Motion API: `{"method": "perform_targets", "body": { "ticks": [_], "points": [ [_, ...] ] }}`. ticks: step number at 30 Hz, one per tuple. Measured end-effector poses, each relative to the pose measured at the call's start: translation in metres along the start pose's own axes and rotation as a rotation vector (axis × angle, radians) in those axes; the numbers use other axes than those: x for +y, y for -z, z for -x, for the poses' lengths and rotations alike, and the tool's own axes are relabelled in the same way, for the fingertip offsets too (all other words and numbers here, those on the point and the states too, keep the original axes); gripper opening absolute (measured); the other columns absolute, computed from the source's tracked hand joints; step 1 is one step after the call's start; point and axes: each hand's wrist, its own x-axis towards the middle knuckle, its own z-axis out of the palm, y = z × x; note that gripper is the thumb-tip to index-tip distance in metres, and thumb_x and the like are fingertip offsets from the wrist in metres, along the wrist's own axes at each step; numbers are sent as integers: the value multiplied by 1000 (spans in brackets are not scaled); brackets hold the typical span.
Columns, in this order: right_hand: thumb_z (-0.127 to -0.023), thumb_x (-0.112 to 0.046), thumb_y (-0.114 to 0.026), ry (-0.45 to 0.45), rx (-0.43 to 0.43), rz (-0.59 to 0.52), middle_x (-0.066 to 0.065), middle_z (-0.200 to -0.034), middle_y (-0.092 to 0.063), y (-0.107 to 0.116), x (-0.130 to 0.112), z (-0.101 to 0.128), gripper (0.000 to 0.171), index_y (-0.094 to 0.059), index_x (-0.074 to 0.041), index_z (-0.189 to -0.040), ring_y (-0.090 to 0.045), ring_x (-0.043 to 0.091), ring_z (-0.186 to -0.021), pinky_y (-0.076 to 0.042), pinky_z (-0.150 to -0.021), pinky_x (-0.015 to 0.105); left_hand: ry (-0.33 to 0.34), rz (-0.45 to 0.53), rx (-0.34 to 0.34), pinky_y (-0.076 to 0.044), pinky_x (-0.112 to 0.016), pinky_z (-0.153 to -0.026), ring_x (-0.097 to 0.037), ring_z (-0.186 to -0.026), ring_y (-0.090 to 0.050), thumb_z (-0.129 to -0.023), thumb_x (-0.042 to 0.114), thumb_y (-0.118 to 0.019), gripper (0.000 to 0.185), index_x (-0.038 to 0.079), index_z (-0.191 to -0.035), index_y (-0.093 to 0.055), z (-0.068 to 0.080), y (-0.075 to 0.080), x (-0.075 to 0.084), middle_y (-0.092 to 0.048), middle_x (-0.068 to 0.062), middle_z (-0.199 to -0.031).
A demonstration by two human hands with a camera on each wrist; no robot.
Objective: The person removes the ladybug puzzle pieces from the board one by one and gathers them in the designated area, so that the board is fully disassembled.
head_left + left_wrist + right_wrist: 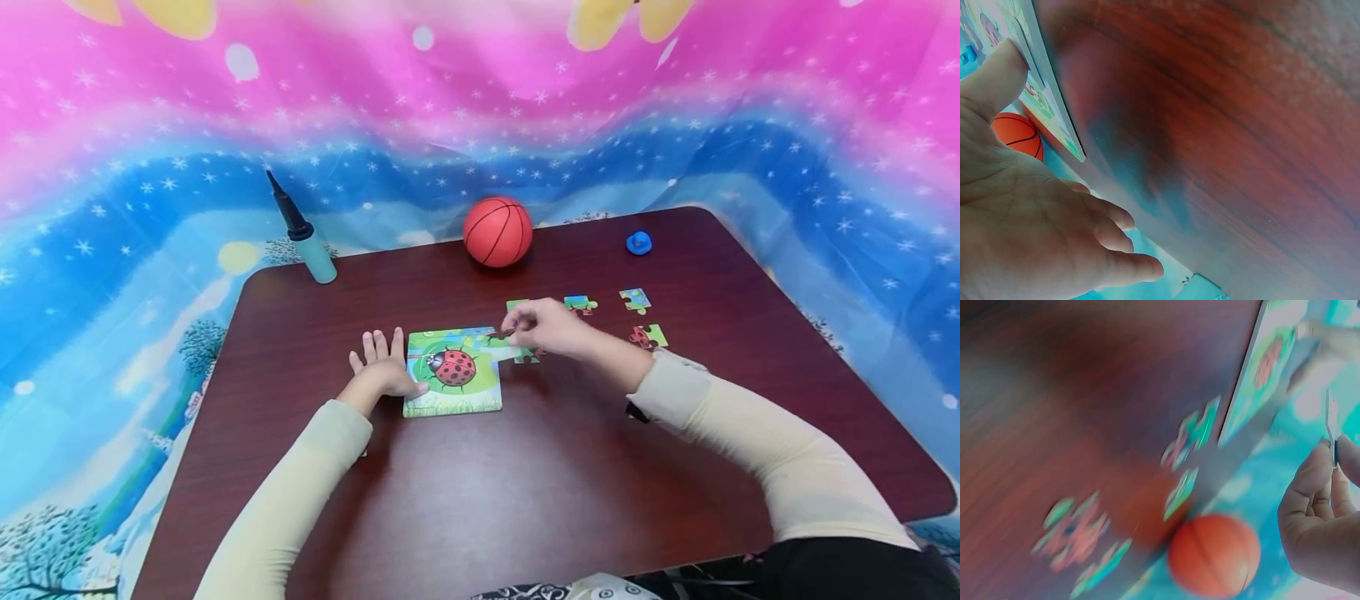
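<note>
over puzzle board [453, 371], pinched piece [501, 337] (right hand [551, 327])

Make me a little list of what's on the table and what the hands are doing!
left hand: flat, fingers straight, thumb on the ladybug puzzle board
right hand: pinches a puzzle piece over the board's upper right corner
loose pieces: three to the right, one at
ball: orange, at the table's far edge
pump: far left corner
blue knob: far right
table: dark red-brown wood
</note>
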Motion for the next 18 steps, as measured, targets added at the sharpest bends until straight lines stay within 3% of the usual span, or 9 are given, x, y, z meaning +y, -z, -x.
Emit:
{"method": "perform_targets", "body": {
  "ticks": [8,14,18],
  "points": [
    [-87,-12,-68,-80,92,-91,9,-88,-61,52,32,32,21,-65,-5,-106,-54,26,-76,-47,-63,32,2,12,-10,13,-64,-105,-41,-135,30,-80,50,-68,117,10,-149,18,0,0,-1,25,-25,-151],
    [-86,-11,-69,-172,1,-88,6,-85,-63,67,62,52,25,-62,1,-106,-53,21,-78,-46,-67,37,-2,13,-10,13,-64,-104,-42,-135,29,-79,50,-69,118,8,-149,17,0,-1,0,24,-26,-150],
    [-83,-1,-68,-207,-87,-64,5,-74,-60,68,74,61,19,-60,3,-100,-56,19,-77,-46,-67,38,-1,4,0,13,-64,-104,-42,-135,29,-79,50,-69,119,8,-149,18,-1,1,2,24,-26,-150]
  ]
}}
